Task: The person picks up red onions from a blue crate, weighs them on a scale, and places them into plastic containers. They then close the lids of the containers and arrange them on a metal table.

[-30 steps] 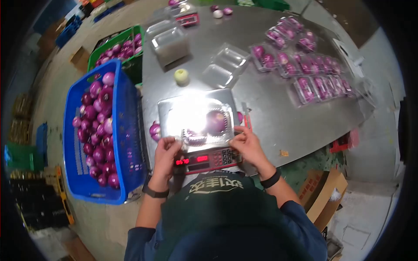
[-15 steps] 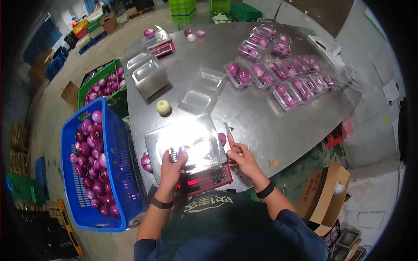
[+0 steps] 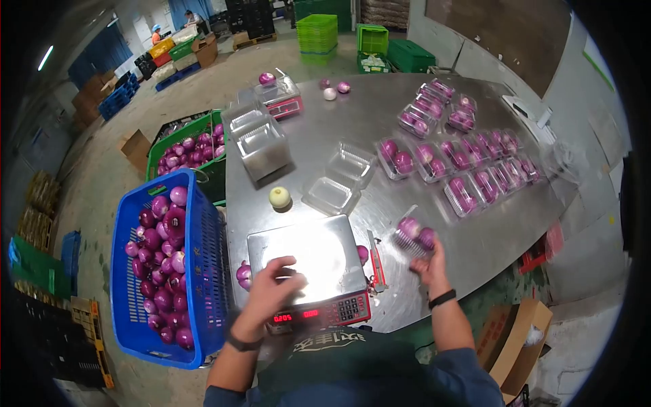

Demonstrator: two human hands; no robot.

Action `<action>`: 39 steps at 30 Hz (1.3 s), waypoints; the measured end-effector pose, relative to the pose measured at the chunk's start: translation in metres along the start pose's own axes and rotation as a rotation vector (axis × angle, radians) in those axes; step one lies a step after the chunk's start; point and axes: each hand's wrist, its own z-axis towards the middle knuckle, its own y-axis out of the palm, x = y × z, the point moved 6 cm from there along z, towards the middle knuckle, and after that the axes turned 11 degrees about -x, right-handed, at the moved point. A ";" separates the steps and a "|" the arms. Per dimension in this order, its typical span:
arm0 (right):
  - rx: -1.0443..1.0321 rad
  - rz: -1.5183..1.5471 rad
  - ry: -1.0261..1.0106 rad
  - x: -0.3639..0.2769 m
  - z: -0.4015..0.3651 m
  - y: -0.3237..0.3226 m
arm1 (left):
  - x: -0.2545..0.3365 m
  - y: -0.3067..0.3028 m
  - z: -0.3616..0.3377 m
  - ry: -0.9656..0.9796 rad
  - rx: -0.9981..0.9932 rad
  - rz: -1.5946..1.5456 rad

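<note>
My left hand (image 3: pixel 274 288), slightly blurred, is over the front left part of the silver weighing scale (image 3: pixel 308 254), fingers apart and nothing in them. To the right of the scale, my right hand (image 3: pixel 430 263) holds a clear plastic box with two purple onions (image 3: pixel 409 228) above the metal table. A red-handled knife (image 3: pixel 376 261) lies beside the scale's right edge, near a purple onion (image 3: pixel 363 254). Another purple onion (image 3: pixel 244 275) sits at the scale's left edge. Red digits glow on its front panel.
Filled onion boxes (image 3: pixel 485 180) stand at the right. An open empty box (image 3: pixel 341 180), a peeled onion (image 3: pixel 279 197) and stacked boxes (image 3: pixel 261 146) are behind the scale. At the left are a blue basket (image 3: pixel 196 271) and a green crate (image 3: pixel 157 150) of onions. A second scale (image 3: pixel 285 107) stands farther back.
My right hand has moved right from the knife and now holds the onion box. My left hand has opened over the scale. The view has shifted, showing more of the room behind.
</note>
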 end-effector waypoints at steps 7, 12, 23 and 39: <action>0.412 -1.125 -0.664 -0.114 0.095 -0.016 | 0.058 -0.090 -0.146 0.316 0.549 0.212; -0.025 -1.193 -0.720 -0.082 0.089 0.132 | 0.051 -0.140 -0.216 0.362 0.794 0.212; -0.721 -1.646 -0.241 0.045 0.113 0.354 | 0.047 -0.200 -0.310 0.134 1.096 0.581; -0.529 -1.623 -0.625 0.043 0.162 0.330 | -0.107 -0.349 -0.244 -1.225 0.099 1.009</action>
